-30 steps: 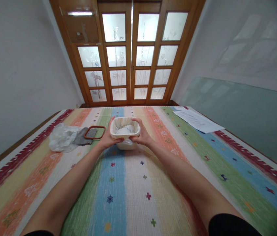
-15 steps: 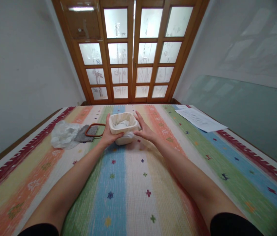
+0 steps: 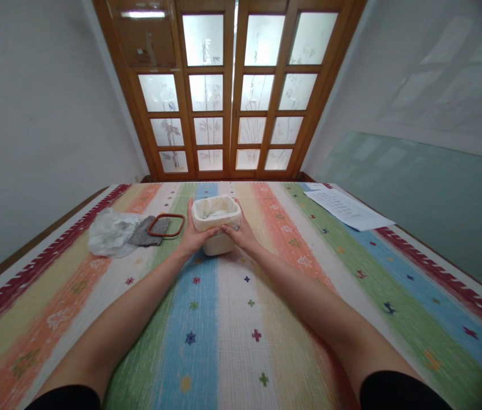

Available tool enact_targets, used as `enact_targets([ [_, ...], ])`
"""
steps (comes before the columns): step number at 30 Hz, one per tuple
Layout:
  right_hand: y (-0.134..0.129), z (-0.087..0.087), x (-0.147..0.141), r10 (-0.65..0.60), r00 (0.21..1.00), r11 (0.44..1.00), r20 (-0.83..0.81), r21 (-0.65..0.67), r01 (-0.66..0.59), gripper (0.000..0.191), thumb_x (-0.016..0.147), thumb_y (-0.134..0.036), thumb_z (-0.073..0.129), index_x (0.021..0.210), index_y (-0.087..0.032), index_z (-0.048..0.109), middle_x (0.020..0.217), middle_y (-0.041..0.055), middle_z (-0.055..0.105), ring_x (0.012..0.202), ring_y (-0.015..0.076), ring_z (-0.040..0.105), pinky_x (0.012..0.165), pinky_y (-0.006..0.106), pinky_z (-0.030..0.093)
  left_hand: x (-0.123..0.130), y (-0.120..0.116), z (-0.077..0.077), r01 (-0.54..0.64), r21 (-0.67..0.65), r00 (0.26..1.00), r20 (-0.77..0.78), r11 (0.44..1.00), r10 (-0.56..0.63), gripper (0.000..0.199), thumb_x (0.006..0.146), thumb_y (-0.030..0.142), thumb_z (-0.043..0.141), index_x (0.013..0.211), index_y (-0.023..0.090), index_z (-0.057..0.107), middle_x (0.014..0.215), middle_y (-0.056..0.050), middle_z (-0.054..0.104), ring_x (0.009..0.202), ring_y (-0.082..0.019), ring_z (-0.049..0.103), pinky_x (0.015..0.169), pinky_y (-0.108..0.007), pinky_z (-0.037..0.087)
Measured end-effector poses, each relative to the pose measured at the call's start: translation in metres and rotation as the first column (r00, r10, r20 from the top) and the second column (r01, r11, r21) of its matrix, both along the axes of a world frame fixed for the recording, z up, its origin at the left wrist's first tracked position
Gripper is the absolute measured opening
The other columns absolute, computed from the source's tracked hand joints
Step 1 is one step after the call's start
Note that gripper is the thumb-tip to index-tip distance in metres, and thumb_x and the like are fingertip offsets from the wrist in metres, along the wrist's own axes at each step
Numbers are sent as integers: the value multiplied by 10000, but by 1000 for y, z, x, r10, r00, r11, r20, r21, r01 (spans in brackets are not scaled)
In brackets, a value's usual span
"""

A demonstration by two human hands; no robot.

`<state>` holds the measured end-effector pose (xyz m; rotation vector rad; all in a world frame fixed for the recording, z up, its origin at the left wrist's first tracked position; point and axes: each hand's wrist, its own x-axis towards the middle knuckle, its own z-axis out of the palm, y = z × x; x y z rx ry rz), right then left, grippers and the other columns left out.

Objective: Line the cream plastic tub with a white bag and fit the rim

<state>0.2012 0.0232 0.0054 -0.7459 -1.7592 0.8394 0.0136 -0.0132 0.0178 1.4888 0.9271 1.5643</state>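
Note:
A small cream bin (image 3: 219,245) with rounded corners stands on the striped tablecloth in front of me. A thin whitish bag (image 3: 216,206) lines it and is folded over its rim. My left hand (image 3: 195,234) wraps the bin's left side, thumb along the near rim. Around the right side is my right hand (image 3: 242,230), its thumb also pressed to the front, the two thumb tips almost meeting. Left of the bin, a reddish-brown rounded frame (image 3: 166,234) lies partly over a grey cloth (image 3: 142,234), apart from my hand.
A crumpled translucent plastic bag (image 3: 111,233) lies left of the grey cloth. Printed paper sheets (image 3: 347,209) rest at the table's far right. The striped tablecloth (image 3: 241,319) covers the table, with wooden glass-paned doors (image 3: 228,114) beyond and walls on both sides.
My right hand has closed in from the bin's right edge, its thumb sliding left along the front. The liner's overhang sits closer to the rim, and more of the bin's front shows.

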Motion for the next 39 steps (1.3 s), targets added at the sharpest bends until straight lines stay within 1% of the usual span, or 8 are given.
enact_targets([
  [8, 10, 18, 27, -50, 999, 994, 20, 101, 48, 1396, 647, -751, 837, 1689, -253, 54, 1751, 154, 109, 1621, 334, 152, 1316, 549, 136, -19, 12, 1, 63, 63, 995, -79, 996, -58, 1261, 629, 388, 955, 1652, 224, 236, 1576, -157, 492, 1543, -311, 353, 1294, -505, 237],
  [14, 9, 19, 27, 114, 994, 993, -2, -5, -114, 1455, 590, -796, 838, 1691, -282, 36, 1749, 124, 154, 1607, 349, 204, 1301, 552, 213, -19, 11, -4, 167, -35, 986, -15, 985, -167, 1212, 638, 419, 940, 1642, 232, 286, 1528, -139, 557, 1517, -318, 403, 1291, -540, 243],
  [21, 7, 8, 22, 32, 999, 997, 23, 74, -34, 1431, 596, -774, 849, 1690, -295, 61, 1726, 113, 203, 1588, 361, 229, 1303, 568, 206, -29, 15, -10, 239, -120, 970, -16, 964, -242, 1113, 655, 423, 930, 1605, 212, 392, 1455, -149, 627, 1430, -357, 512, 1267, -583, 278],
  [27, 8, 6, 31, 5, 995, 991, 98, 131, -18, 1378, 636, -815, 796, 1689, -298, 73, 1673, 137, 290, 1558, 375, 279, 1294, 582, 221, -32, 14, -9, 287, -101, 957, -7, 952, -290, 1178, 659, 488, 919, 1640, 237, 317, 1540, -152, 551, 1472, -352, 466, 1271, -548, 284],
  [31, 5, 9, 35, 8, 996, 988, 86, 150, -21, 1305, 661, -922, 666, 1679, -279, 163, 1670, 136, 310, 1556, 375, 285, 1301, 560, 216, -41, 13, 9, 303, -55, 953, 17, 951, -303, 1221, 698, 663, 821, 1672, 283, 189, 1681, -131, 357, 1562, -340, 325, 1277, -492, 279],
  [33, 8, 11, 36, -39, 999, 987, 23, 159, 35, 1197, 732, -943, 558, 1662, -270, 223, 1663, 136, 332, 1542, 361, 319, 1293, 552, 238, -45, 12, 22, 234, 7, 972, -17, 972, -234, 1128, 767, 684, 748, 1667, 300, 188, 1707, -116, 303, 1586, -325, 273, 1273, -481, 279],
  [36, 18, 14, 36, -146, 982, 978, -118, 131, 161, 998, 852, -908, 412, 1595, -244, 361, 1597, 154, 426, 1466, 339, 438, 1247, 554, 323, -44, 3, 49, 50, 136, 984, -176, 989, -26, 833, 886, 545, 697, 1600, 284, 356, 1636, -115, 424, 1560, -299, 326, 1258, -488, 294],
  [39, 27, 22, 37, -176, 971, 969, -160, 144, 199, 810, 935, -820, 397, 1468, -223, 528, 1488, 156, 547, 1396, 324, 513, 1218, 540, 358, -30, -11, 81, 86, 231, 895, -444, 969, 27, 491, 975, 457, 603, 1415, 239, 583, 1438, -114, 625, 1373, -281, 554, 1184, -471, 401],
])
